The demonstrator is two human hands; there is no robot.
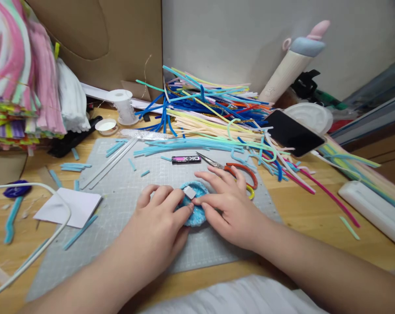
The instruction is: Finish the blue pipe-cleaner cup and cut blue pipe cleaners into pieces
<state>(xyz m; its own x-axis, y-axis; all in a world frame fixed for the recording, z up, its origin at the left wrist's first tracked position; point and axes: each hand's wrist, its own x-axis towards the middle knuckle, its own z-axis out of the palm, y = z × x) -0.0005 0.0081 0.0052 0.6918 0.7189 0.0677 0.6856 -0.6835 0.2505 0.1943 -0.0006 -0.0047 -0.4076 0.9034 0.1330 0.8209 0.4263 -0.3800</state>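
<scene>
Pale cloth (243, 298) seen at lower edge, nearest the camera, with bare forearms brought in from both sides. Wooden table (308, 218) covered in the middle by a gridded grey cutting mat (115, 205). Fuzzy light-blue round piece (200, 217), thick-rimmed and dished, found between the hands over the near half of the mat; contact with the mat cannot be told, its underside being hidden. Small white block (190, 192) noted at its upper rim, beside the left index finger.

Left hand (164, 213): fingers bent together over the left rim, thumb laid across the inside; the piece is held there. Right hand (233, 203): index finger directed to the middle of the piece, close to the left thumb, thumb by the right rim, other fingers spread above. Whether anything is pinched between the meeting fingertips cannot be told.

Scissors (218, 165) with orange and yellow handles partly covered by the right fingers. Black-and-pink battery-like cylinder (186, 160) placed just left of the blade tips. Beyond, a row of light-blue chenille stems (184, 145) and a mixed-colour heap (210, 104). Black-screened phone (293, 133) propped at right of the heap; clear spool (122, 109) stood at its left. Folded white paper (76, 207) left near the mat's left edge.
</scene>
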